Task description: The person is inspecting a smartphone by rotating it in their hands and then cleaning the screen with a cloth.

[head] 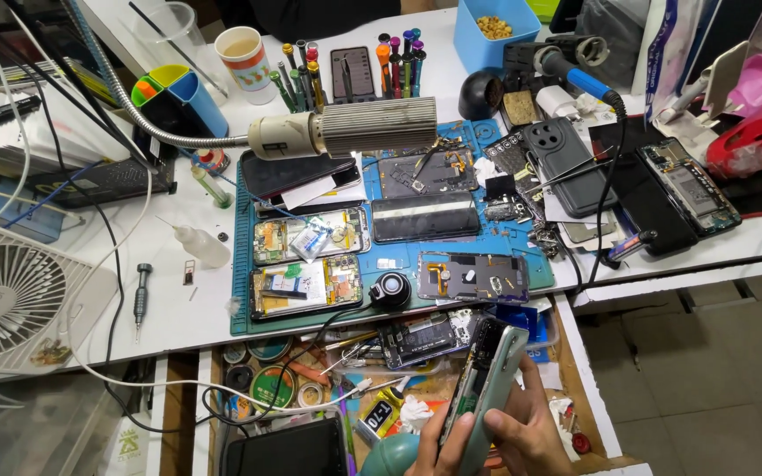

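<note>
Both my hands are low at the bottom middle, over an open drawer [586, 379]. They hold a pale green opened phone [487, 383] on its edge, tilted, with its circuit side facing left. My left hand [438, 441] grips its lower end from the left. My right hand [522, 432] wraps its back from the right, fingers across the green shell. A teal rubber bulb [390, 457] sits just left of my left hand.
A blue work mat [242, 264] on the white bench carries several opened phones, boards and a round black knob [391, 289]. A gooseneck lamp [346, 130] hangs over it. A white fan [11, 300] stands at the left; a soldering iron [575, 75], screwdrivers [399, 62] and a paper cup [245, 51] are behind.
</note>
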